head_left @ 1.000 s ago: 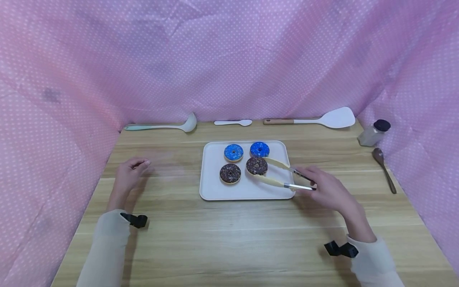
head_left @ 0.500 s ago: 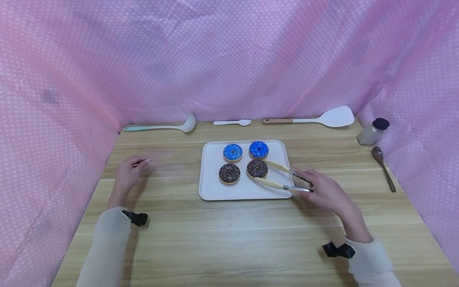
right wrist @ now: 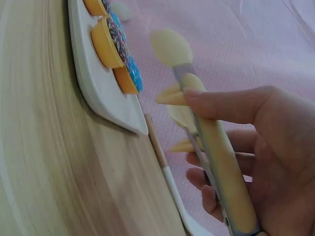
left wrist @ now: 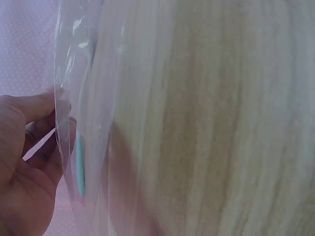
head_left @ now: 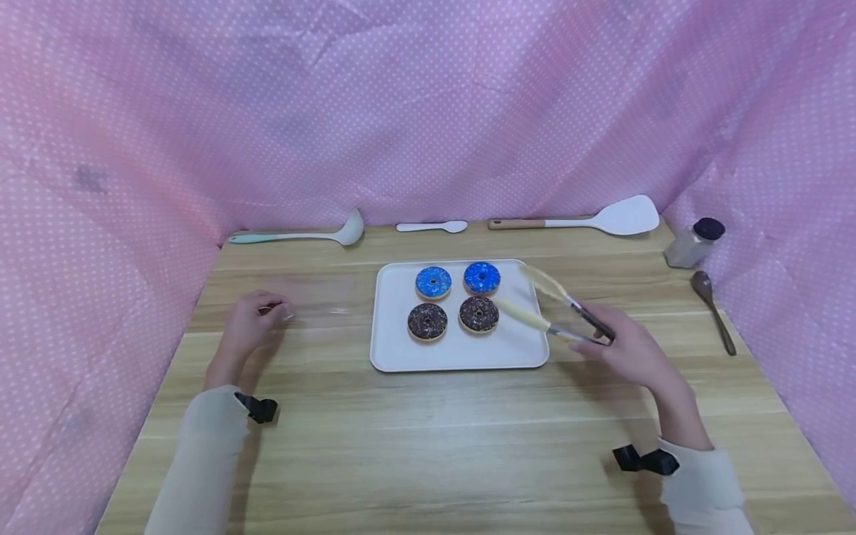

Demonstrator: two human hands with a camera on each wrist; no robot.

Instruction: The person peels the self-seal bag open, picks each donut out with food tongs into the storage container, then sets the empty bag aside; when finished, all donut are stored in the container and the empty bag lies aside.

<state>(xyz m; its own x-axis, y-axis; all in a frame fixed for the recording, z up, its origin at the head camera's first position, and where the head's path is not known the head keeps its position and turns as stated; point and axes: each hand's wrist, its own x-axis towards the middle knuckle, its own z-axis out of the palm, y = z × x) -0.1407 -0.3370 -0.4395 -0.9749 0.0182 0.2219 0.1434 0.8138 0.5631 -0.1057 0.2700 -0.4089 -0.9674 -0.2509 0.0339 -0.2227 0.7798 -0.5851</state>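
In the head view my right hand grips a pair of tongs with cream tips, their two arms spread apart over the right side of a white tray. Nothing is between the tips. Two blue-iced donuts, a left one and a right one, lie at the back of the tray. In front of them lie two chocolate ones, left and right. My left hand pinches the edge of a clear plastic bag, seen best in the left wrist view.
Along the back edge lie a ladle, a small white spoon and a spatula. At the right are a dark-lidded jar and a brown spoon. A pink dotted cloth hangs round the table.
The tongs have come off the right chocolate donut, which now lies on the tray slightly nearer me. Their arms have spread and moved right. My left hand has shifted slightly right.
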